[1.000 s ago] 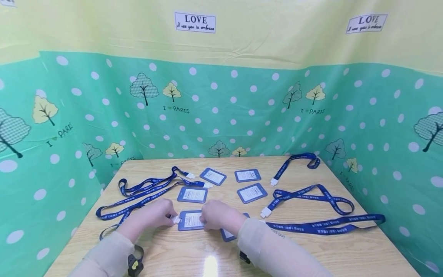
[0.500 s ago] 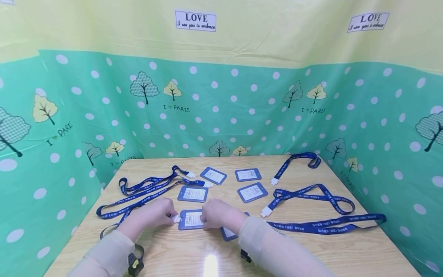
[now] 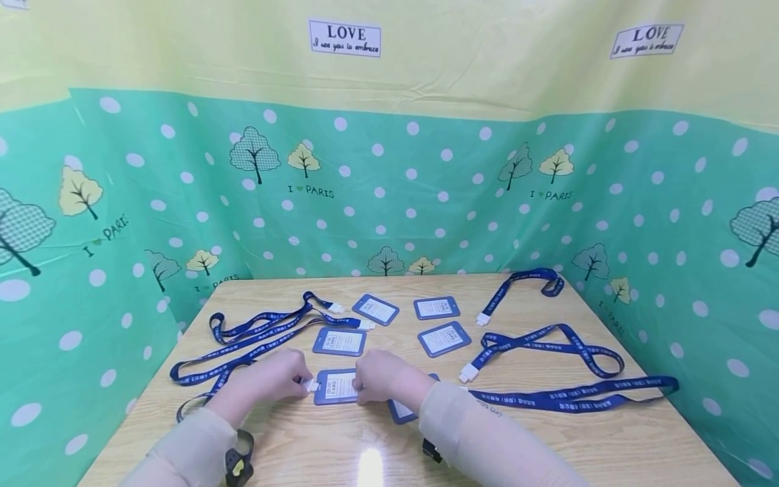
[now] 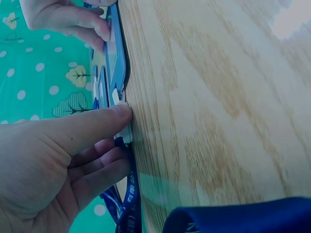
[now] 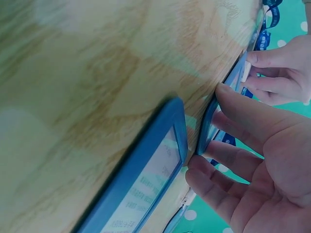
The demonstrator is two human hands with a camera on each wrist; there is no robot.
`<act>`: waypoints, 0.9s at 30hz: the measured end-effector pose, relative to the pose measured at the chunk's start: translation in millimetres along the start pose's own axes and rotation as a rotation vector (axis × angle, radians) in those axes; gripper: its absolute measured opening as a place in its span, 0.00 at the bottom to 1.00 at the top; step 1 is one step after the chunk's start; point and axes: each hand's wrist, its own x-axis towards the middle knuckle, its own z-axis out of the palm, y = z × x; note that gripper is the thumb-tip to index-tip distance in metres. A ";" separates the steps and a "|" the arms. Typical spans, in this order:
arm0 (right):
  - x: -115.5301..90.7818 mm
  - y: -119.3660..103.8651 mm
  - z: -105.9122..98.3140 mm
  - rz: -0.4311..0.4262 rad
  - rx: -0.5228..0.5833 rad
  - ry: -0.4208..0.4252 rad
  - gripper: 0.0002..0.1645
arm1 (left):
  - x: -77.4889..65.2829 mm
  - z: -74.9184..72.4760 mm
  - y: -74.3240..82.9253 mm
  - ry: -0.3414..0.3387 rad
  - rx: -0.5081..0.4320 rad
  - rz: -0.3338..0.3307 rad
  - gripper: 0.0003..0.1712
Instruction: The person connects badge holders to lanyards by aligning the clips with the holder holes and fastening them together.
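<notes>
"Blue card holder between the hands, down at the counter: who has it?"

"The right hand, thumb and fingers closed across its end. The left hand pinches a lanyard's white clip at the slotted end."

"Which step?"

"Joining clip to holder, I'd judge. I can't tell whether it's hooked through."

"And next?"

"Probably keep the holder steady, work the clip home, then tug lightly to check."
</notes>
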 end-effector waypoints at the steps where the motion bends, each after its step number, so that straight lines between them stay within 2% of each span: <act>1: -0.2 0.1 -0.2 0.000 0.001 0.002 0.13 | -0.2 0.0 0.5 0.001 0.004 -0.001 0.10; 8: 0.9 1.3 0.7 -0.011 -0.004 0.010 0.14 | 0.1 -0.3 1.8 0.003 0.036 0.002 0.08; 20: 0.6 1.3 0.3 0.012 0.005 -0.001 0.18 | -0.6 -0.5 2.6 -0.006 0.025 0.021 0.09; 27: 1.4 2.1 1.5 0.021 0.001 0.001 0.20 | 0.4 1.6 1.8 -0.010 0.025 0.006 0.09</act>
